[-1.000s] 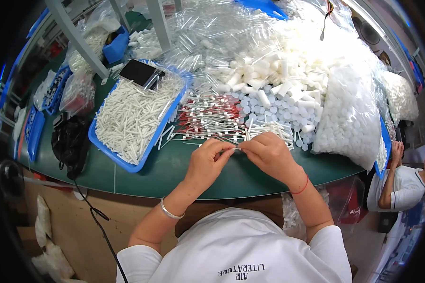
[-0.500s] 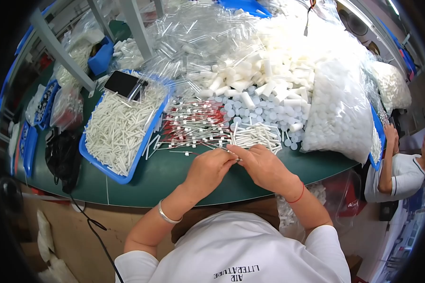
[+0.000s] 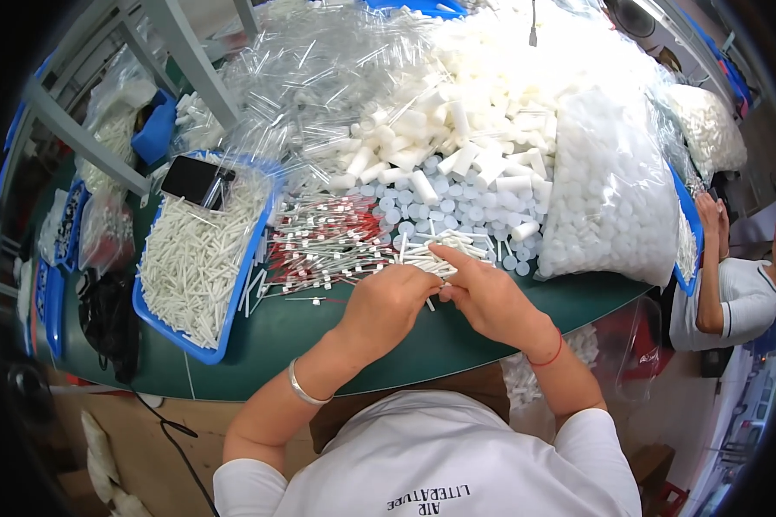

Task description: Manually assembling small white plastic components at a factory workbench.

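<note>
Over the table's near edge, my left hand (image 3: pixel 381 310) and my right hand (image 3: pixel 493 302) meet with their fingertips pinched close together. A thin white stick (image 3: pixel 431 304) pokes out below the fingers of my left hand and seems to be held there. Whatever lies between the fingertips of my right hand is mostly hidden. Just beyond them is a heap of short white sticks (image 3: pixel 421 255). Left of it spreads a pile of thin red and silvery pieces with small white blocks (image 3: pixel 323 246). One such piece (image 3: pixel 316 301) lies apart, nearer to me.
A blue tray (image 3: pixel 224 340) of white sticks stands at left, a black phone (image 3: pixel 197 181) on it. Beyond are translucent discs (image 3: pixel 448 205), white cylinders (image 3: pixel 422 188) and clear tubes (image 3: pixel 310 60). A full plastic bag (image 3: pixel 616 189) sits right. Another person (image 3: pixel 724 302) works far right.
The view has shifted, so the table's things sit farther left. My right fingers have moved slightly apart from the left ones, and a white stick now shows below them.
</note>
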